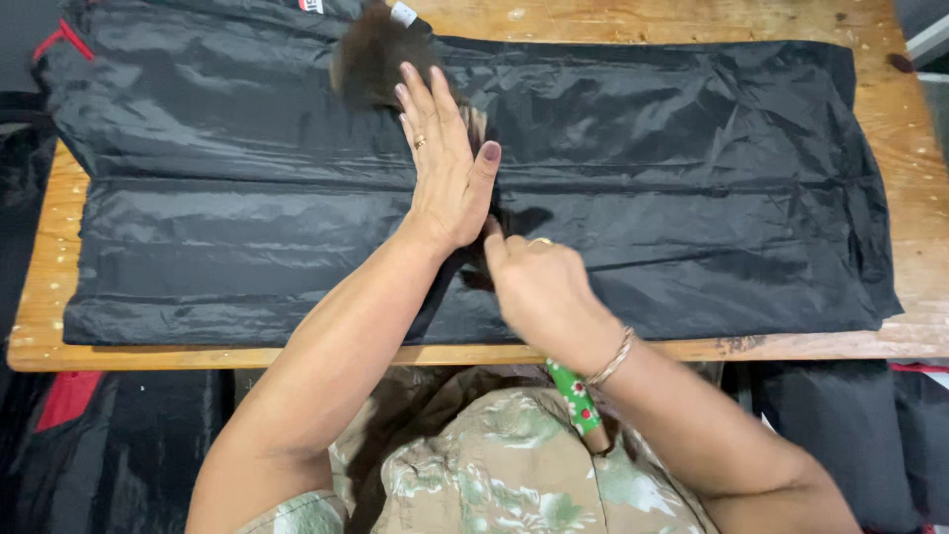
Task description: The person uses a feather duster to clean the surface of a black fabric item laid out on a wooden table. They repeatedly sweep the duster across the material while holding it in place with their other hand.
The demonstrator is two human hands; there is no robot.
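Note:
A large sheet of shiny black fabric [692,178] lies spread over a wooden table [919,198]. My left hand [445,168] rests flat on the fabric near its middle, fingers stretched out and away from me, a ring on one finger. Just right of that wrist, my right hand [539,292] is closed over the fabric's near part, with a bangle on its wrist. A green handle with red dots [575,398] sticks out below this hand toward my body; its working end is hidden. A brown furry tuft [371,54] lies past my left fingertips.
The table's near edge [148,354] runs just in front of my patterned clothing [474,465]. More black cloth [840,415] hangs or lies below the table at right, and black and red cloth [69,396] at left. A small white tag [402,13] sits by the tuft.

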